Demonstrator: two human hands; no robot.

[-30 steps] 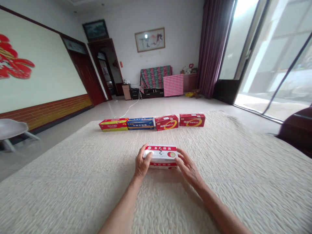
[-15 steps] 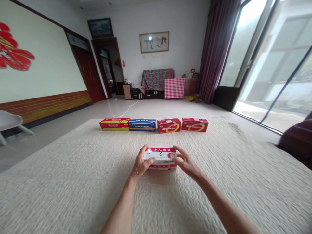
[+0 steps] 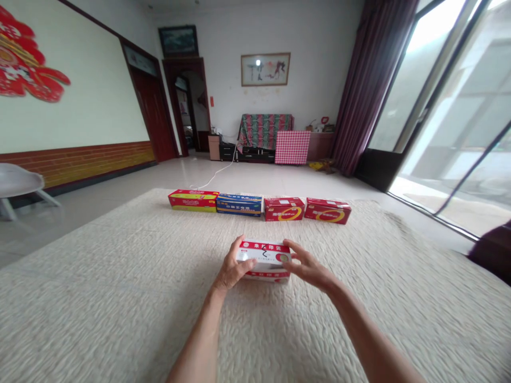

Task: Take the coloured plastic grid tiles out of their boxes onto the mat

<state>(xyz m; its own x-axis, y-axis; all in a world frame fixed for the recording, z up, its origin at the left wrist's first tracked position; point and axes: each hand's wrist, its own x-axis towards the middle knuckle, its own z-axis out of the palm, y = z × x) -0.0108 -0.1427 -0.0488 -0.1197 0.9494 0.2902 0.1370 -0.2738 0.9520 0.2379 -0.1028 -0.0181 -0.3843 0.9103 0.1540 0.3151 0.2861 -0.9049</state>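
Observation:
A white box with red bands and a black squiggle on its top rests on the cream quilted cover. My left hand grips its left end, thumb over the front top edge. At the right end my right hand has its fingers and thumb against the box. Beyond it a row of boxes runs across: a red and yellow box, a blue box, a red box and another red box at the right.
A white chair stands on the floor at the left. Along the far wall is a low cabinet with a checked cloth. A white cord trails over the floor. A dark object sits at the right edge.
My view has turned slightly left and tilted, so the room and the row of boxes shift right in the picture. Both hands stay on the white and red box, nearly unmoved.

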